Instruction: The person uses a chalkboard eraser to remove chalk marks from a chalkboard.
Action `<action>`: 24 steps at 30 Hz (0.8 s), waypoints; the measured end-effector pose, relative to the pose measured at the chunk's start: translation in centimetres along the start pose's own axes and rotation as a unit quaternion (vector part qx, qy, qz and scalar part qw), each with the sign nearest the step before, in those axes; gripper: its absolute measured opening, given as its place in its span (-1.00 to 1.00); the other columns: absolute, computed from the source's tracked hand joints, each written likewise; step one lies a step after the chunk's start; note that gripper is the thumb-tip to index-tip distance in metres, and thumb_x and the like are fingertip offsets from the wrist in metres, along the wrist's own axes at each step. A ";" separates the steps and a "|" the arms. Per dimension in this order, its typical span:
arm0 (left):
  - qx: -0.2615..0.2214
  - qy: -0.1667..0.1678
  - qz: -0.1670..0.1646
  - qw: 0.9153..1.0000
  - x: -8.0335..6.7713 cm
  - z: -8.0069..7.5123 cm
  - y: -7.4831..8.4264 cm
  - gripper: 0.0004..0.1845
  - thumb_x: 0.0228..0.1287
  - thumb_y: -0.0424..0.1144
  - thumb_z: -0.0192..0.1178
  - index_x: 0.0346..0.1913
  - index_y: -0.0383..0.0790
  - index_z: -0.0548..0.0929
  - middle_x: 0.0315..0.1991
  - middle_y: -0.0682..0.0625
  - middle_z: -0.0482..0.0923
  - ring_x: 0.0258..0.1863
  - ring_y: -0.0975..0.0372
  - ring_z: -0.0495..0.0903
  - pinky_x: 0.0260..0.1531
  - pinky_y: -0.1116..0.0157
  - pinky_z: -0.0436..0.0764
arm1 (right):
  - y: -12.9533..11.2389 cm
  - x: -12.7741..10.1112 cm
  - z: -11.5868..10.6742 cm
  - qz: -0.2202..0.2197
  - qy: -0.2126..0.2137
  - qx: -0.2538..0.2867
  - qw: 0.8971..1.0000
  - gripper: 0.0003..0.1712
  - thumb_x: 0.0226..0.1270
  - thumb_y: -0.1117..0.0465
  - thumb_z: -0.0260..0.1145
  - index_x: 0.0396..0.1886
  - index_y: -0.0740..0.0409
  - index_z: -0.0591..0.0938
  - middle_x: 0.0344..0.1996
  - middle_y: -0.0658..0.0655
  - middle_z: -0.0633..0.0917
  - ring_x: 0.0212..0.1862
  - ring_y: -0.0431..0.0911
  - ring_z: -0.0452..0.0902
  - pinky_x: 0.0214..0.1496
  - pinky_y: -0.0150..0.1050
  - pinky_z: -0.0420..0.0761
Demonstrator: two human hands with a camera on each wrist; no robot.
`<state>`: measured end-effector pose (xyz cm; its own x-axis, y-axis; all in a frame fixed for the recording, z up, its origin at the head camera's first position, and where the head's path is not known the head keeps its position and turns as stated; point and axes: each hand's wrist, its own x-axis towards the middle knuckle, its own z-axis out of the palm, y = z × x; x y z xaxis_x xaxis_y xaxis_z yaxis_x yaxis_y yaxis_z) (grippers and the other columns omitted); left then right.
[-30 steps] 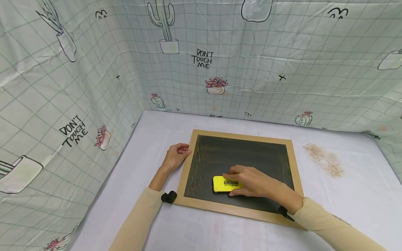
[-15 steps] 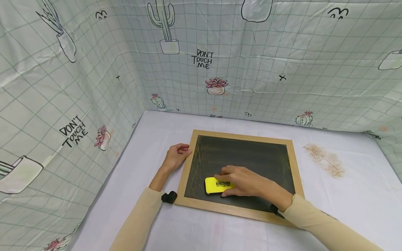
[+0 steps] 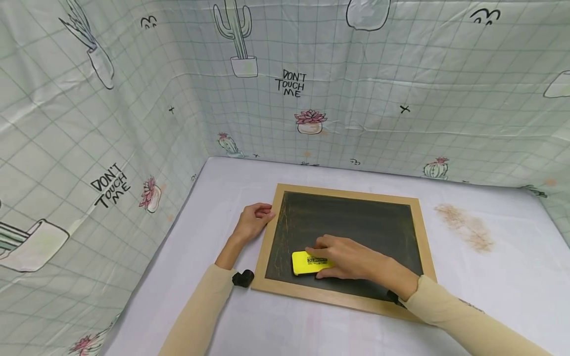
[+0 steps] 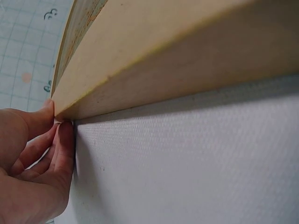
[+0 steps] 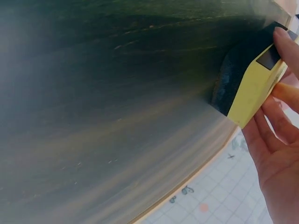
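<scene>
A small chalkboard [image 3: 343, 222] with a wooden frame lies on the white table. My left hand [image 3: 251, 222] is at its left edge; in the left wrist view, the thumb and a fingertip [image 4: 66, 128] pinch the side of the frame. My right hand [image 3: 349, 257] grips a yellow magnetic board eraser [image 3: 303, 263] by its sides, over the lower left of the board. In the right wrist view, the dark felt of the eraser [image 5: 250, 86] lies against the black surface. Faint orange chalk streaks [image 3: 281, 237] run down the board's left side.
Brownish chalk dust [image 3: 465, 227] stains the tablecloth right of the board. A grid-patterned curtain [image 3: 356, 99] with cactus drawings hangs behind the table and along its left side. A black wrist camera [image 3: 243, 278] sits by the board's lower left corner.
My right hand has slid the eraser leftward across the board, mostly in the first half second. The left hand keeps its place at the frame. The head view has shifted slightly.
</scene>
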<state>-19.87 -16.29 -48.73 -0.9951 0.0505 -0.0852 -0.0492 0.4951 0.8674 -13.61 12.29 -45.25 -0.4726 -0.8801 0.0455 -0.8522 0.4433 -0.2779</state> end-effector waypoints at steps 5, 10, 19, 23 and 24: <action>-0.001 0.000 0.012 1.000 0.1 0.1 -0.2 -0.66 0.44 -0.36 0.29 0.16 -0.51 0.63 -0.04 -0.29 0.68 -0.09 -0.03 0.67 -0.04 0.13 0.63 | 0.2 -0.9 -0.1 -0.001 0.001 -0.001 1.000 -0.31 0.31 -0.06 0.50 0.33 0.19 0.62 -0.06 0.12 0.65 -0.08 -0.10 0.58 -0.07 -0.26 0.66; 0.002 -0.002 0.025 1.000 0.0 0.0 -0.2 -0.67 0.46 -0.38 0.26 0.16 -0.53 0.62 -0.03 -0.31 0.67 -0.08 -0.05 0.67 -0.03 0.09 0.63 | 0.5 -1.9 -0.2 -0.007 0.011 -0.006 1.000 -0.30 0.32 -0.06 0.49 0.33 0.22 0.61 -0.08 0.11 0.64 -0.11 -0.11 0.57 -0.11 -0.27 0.65; 0.003 -0.004 0.022 1.000 0.1 0.0 -0.2 -0.65 0.46 -0.36 0.27 0.18 -0.51 0.62 -0.01 -0.30 0.66 -0.06 -0.05 0.66 0.01 0.07 0.62 | 0.8 -3.5 -0.4 -0.002 0.022 -0.004 1.000 -0.33 0.34 -0.07 0.48 0.31 0.22 0.63 -0.09 0.11 0.64 -0.14 -0.11 0.56 -0.14 -0.26 0.65; 0.004 -0.001 0.021 1.000 0.1 0.0 -0.2 -0.66 0.46 -0.36 0.27 0.17 -0.51 0.62 -0.02 -0.30 0.67 -0.07 -0.05 0.66 -0.02 0.08 0.62 | 0.9 -4.2 -0.5 0.004 0.023 -0.003 1.000 -0.32 0.32 -0.08 0.49 0.31 0.21 0.64 -0.11 0.10 0.63 -0.16 -0.13 0.55 -0.16 -0.28 0.64; 0.003 0.000 0.020 1.000 0.1 0.0 -0.2 -0.66 0.45 -0.36 0.27 0.17 -0.51 0.63 -0.03 -0.30 0.67 -0.07 -0.05 0.66 -0.01 0.08 0.62 | 0.9 -4.4 -0.5 0.006 0.022 -0.003 1.000 -0.32 0.32 -0.08 0.49 0.31 0.21 0.63 -0.10 0.10 0.63 -0.16 -0.14 0.55 -0.16 -0.28 0.64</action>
<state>-19.91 -16.41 -48.91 -0.9962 0.0703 -0.0507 -0.0091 0.4972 0.8676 -12.44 16.61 -45.25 -0.4926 -0.8661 0.0850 -0.8473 0.4550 -0.2738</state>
